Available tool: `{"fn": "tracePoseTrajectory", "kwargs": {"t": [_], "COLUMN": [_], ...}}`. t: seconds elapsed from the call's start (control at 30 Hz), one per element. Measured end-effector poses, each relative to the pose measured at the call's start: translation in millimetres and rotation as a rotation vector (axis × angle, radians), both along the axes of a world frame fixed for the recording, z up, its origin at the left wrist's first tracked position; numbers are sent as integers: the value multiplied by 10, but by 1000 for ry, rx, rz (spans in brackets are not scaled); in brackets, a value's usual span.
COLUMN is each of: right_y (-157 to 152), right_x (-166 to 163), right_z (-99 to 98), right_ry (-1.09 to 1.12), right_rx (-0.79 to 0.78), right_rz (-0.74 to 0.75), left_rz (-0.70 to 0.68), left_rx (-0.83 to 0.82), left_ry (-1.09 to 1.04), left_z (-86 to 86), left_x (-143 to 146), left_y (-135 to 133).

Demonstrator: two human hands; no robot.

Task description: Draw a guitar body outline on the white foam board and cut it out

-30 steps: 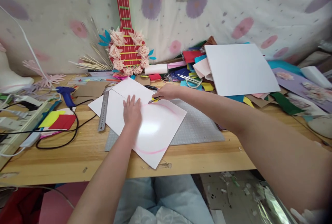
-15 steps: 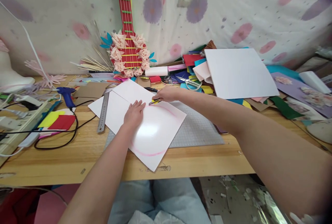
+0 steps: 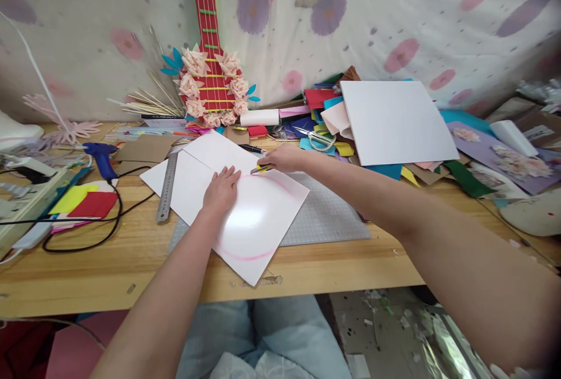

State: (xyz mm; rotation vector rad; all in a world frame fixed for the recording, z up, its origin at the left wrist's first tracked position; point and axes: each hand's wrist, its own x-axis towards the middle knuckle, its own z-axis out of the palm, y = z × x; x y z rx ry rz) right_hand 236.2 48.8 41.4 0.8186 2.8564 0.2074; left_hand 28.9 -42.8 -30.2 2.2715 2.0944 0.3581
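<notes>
A white foam board (image 3: 252, 221) lies turned cornerwise on the table, with a curved pink line drawn on it. My left hand (image 3: 221, 190) rests flat on the board, fingers stretched out. Just to the right, my right hand (image 3: 284, 159) is closed around a yellow and black utility knife (image 3: 260, 168), its tip at the pink line near the board's far edge. Under the board lies a grey cutting mat (image 3: 326, 218), visible on the right. More white board (image 3: 184, 174) lies beneath on the left, with a steel ruler (image 3: 166, 189) across its edge.
A blue glue gun (image 3: 101, 159) and black cable lie at the left, beside a power strip (image 3: 41, 197). Behind stands a red paper guitar (image 3: 213, 83) with paper roses. Scissors (image 3: 318, 137), coloured scraps and a large white panel (image 3: 398, 121) fill the back right.
The whole view has shifted slightly, so things appear a little further left. Both hands keep nearly the same places on the board, and the knife is still in my right hand.
</notes>
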Motion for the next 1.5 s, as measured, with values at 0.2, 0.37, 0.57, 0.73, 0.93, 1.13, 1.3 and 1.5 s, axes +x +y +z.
{"fn": "tracePoseTrajectory", "kwargs": {"t": [0.2, 0.37, 0.57, 0.73, 0.93, 1.13, 1.3, 1.5], "right_y": [38, 36, -42, -35, -13, -65, -114, -178], "right_x": [82, 16, -46, -12, 38, 76, 118, 161], "right_z": [-87, -59, 48, 34, 14, 38, 60, 77], "right_ry": [39, -3, -120, -115, -113, -119, -129, -140], "right_rx": [-28, -20, -17, -18, -20, -20, -19, -59], "right_rz": [-33, -38, -49, -47, -38, -57, -77, -131], "left_rz": [-13, -11, -13, -17, -20, -18, -19, -20], "left_rx": [16, 19, 15, 6, 0, 8, 5, -3], "left_ry": [-3, 0, -8, -2, -7, -18, -35, -42], "left_z": [9, 1, -6, -13, -16, -17, -25, -28], "left_x": [7, 7, -8, -23, -28, -26, -30, -30], "left_y": [-11, -1, -3, 8, 13, 16, 23, 35]}}
